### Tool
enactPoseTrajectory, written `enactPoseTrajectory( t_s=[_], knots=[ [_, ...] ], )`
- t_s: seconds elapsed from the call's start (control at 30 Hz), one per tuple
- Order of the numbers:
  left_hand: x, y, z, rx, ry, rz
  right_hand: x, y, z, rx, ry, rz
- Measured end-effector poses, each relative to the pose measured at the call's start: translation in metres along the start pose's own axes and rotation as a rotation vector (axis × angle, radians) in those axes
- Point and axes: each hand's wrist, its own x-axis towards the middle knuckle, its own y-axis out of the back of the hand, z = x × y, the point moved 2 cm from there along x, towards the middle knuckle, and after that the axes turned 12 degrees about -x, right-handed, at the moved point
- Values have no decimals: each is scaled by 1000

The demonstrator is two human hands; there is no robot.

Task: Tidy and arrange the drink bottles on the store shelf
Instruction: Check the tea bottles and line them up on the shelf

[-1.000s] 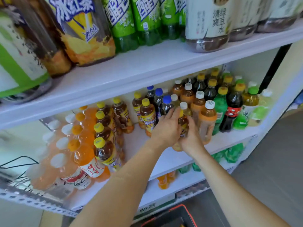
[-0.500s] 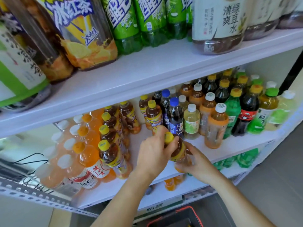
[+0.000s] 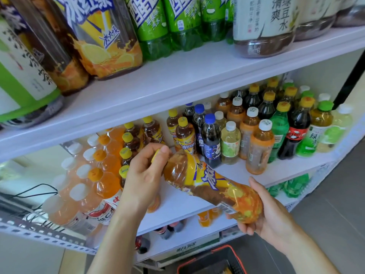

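White metal shelf board [image 3: 177,203] carries rows of small bottles [image 3: 260,147] along its back and right edge; grey floor [image 3: 339,194] lies past its right corner. Over its front edge the yellow-capped amber iced-tea plastic bottle [image 3: 207,182] lies tilted, left hand [image 3: 146,175] gripping its cap end, right hand [image 3: 266,216] clasping its base
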Motion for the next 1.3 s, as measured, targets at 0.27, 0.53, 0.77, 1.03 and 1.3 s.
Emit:
enactPoseTrajectory(
  t_s=[0.27,0.53,0.77,1.03,1.3],
  knots=[
    [-2,-1,-3,26,-85,245,-19,-4,-15,6,109,-243],
    [-9,3,-1,-53,1,105,-28,4,-24,-104,178,-26],
    [-16,2,11,-9,-54,55,-19,3,-17,-195,-31,-56],
    [-20,4,10,-47,-70,185,-19,-4,-12,-56,8,-154],
    [-16,18,7,-233,23,276,-20,-7,-22,31,246,-99]
  ],
)
